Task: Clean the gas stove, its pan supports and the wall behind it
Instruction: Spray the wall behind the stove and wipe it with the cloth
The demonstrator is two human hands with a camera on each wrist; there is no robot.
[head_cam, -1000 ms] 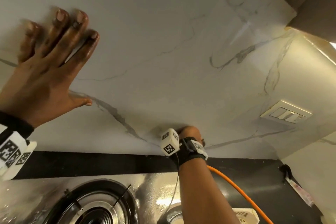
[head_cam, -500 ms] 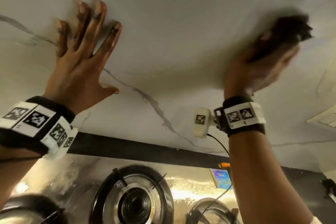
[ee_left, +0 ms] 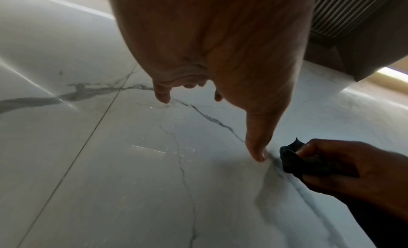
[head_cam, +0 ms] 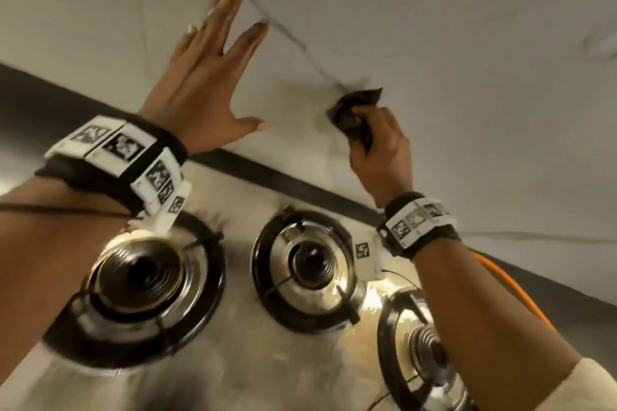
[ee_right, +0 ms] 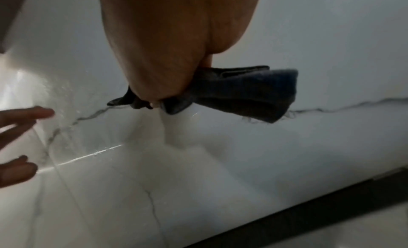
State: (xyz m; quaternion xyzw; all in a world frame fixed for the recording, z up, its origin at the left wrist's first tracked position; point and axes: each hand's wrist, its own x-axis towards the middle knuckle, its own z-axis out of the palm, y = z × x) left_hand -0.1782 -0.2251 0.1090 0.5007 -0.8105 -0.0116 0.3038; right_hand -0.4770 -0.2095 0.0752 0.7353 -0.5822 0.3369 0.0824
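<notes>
The left hand [head_cam: 203,83] lies flat with fingers straight and spread against the white veined wall [head_cam: 434,27]; just to its right, the right hand [head_cam: 380,147] curls its fingers round a dark cloth [head_cam: 355,110] pressed to the same wall. The right wrist view alone shows the cloth's long axis running sideways along the wall. Below both hands, only the head view shows the gas stove [head_cam: 240,360], its ringed pan supports [head_cam: 267,280] seated round the burners.

Dim, motion-blurred; glare on wall [ee_right: 73,160], perhaps wet
</notes>
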